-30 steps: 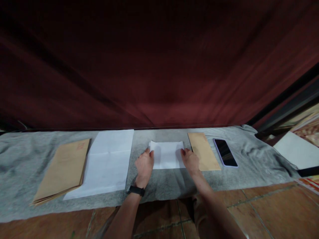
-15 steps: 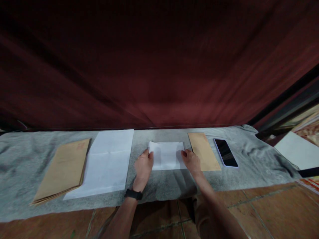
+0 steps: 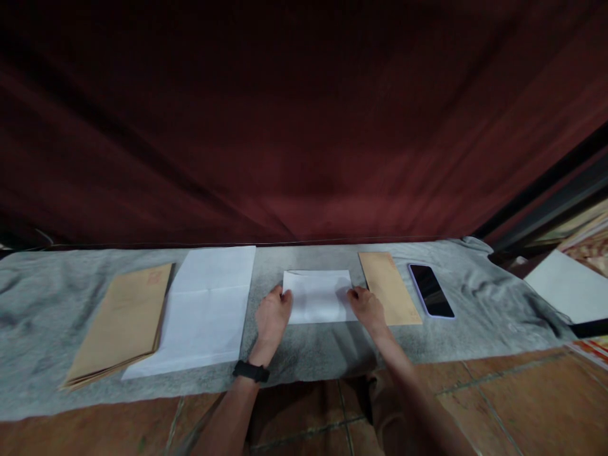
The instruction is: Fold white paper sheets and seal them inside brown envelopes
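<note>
Head view: the left hand [image 3: 272, 318] and the right hand [image 3: 367, 307] press with loosely bent fingers on the two side edges of a folded white paper [image 3: 318, 296], which lies flat on the grey cloth [image 3: 47, 297], between the white sheets [image 3: 206, 304] and a brown envelope [image 3: 389, 288].

white sheet [image 3: 563, 288]: cut off by right edge | forearms: cut off below

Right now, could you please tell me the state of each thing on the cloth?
Folded white paper: flat, both hands on its side edges.
Left hand: open, fingertips on paper.
Right hand: open, fingertips on paper.
White sheets: unfolded, creased.
Brown envelope stack: flat.
Single brown envelope: flat.
Phone: screen dark.
</note>
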Action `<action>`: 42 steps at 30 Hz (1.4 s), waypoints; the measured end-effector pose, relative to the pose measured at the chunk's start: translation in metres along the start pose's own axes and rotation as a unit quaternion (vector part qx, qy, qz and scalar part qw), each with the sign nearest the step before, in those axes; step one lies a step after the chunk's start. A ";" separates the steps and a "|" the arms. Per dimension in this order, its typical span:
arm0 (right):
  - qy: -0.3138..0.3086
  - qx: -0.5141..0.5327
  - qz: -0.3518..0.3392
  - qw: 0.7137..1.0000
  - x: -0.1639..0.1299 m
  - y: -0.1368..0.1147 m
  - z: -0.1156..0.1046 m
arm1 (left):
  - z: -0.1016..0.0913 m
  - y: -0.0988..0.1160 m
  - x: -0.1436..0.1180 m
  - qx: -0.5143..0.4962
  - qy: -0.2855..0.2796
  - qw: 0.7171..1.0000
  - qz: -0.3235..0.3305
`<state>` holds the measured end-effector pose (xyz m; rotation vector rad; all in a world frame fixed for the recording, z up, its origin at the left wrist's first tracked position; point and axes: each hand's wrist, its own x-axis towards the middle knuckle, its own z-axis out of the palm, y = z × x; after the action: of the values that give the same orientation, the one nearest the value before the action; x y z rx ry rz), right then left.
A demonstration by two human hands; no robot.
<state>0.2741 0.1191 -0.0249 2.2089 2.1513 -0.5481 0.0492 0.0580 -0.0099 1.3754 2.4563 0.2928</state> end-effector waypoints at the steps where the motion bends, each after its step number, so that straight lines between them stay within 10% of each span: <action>1: -0.002 0.002 -0.002 1.000 0.000 0.001 0.000 | 0.000 -0.001 0.000 -0.003 -0.002 1.000 0.002; 14: -0.018 -0.001 -0.008 1.000 -0.008 0.008 -0.005 | -0.003 0.005 -0.007 0.048 -0.013 0.999 0.021; 25: 0.204 -0.049 -0.124 0.970 -0.020 -0.004 0.020 | -0.004 0.009 -0.007 0.052 -0.006 0.999 0.012; 42: 0.249 0.003 -0.234 0.940 -0.007 -0.012 0.047 | 0.009 0.009 -0.001 0.056 0.039 0.997 0.025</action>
<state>0.2512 0.1016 -0.0647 1.9886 2.9567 0.0272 0.0606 0.0622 -0.0151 1.4995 2.5386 0.2276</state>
